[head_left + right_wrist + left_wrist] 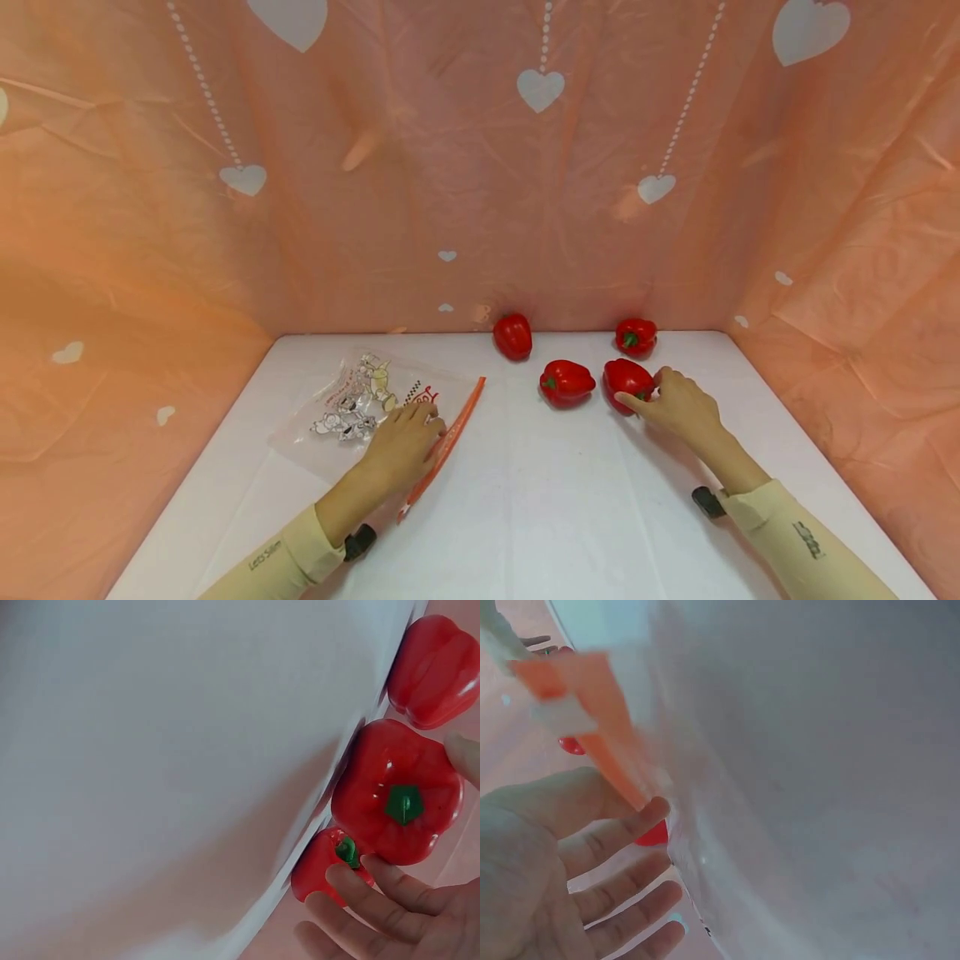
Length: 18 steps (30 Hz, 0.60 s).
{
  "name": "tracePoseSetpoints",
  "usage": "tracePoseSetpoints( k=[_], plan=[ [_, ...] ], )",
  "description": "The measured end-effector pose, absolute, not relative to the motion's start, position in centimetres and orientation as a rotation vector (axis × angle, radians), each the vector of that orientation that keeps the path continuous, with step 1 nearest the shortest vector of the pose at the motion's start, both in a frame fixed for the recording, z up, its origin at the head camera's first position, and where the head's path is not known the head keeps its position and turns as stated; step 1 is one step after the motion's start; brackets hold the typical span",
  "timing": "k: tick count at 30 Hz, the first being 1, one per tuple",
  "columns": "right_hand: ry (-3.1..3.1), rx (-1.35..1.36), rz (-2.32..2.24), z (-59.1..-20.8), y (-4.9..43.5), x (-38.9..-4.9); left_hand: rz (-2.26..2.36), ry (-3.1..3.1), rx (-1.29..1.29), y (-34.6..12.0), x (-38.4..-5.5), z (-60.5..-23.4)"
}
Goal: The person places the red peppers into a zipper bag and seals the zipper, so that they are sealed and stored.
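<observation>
Left hand (403, 443): rested, fingers relaxed, on the printed zip bag (367, 402), centre-left.
Right hand (681, 406): pinched a red bell pepper (628, 380), centre-right.

White bench (555, 508), faintly creased. Its left half is partly covered by a clear plastic bag (300, 433), spread flat, printed with cartoon figures and edged on the right by an orange strip (468, 408). Farther right, four red peppers are noted: two by the back edge, left (513, 337) and right (637, 336); two placed nearer, left (572, 384) and right (626, 377).
</observation>
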State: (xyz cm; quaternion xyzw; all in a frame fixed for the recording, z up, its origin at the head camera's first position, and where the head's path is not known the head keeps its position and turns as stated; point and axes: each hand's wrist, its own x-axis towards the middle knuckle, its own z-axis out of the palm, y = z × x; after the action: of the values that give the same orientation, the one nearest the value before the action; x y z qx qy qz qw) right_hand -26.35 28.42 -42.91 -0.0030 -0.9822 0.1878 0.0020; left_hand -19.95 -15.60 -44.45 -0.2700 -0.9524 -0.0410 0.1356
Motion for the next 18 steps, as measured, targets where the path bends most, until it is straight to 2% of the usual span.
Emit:
tracePoseSetpoints(
  k=[10, 18],
  plan=[
    [-3.04, 0.009, 0.667, -42.9, 28.3, -25.9, -0.235, -2.732, -0.656, -15.8, -20.3, -44.3],
    [-2.94, 0.047, 0.742, -42.8, 28.0, -25.7, -0.521, -2.867, -0.523, -15.7, -20.2, -43.4]
  ],
)
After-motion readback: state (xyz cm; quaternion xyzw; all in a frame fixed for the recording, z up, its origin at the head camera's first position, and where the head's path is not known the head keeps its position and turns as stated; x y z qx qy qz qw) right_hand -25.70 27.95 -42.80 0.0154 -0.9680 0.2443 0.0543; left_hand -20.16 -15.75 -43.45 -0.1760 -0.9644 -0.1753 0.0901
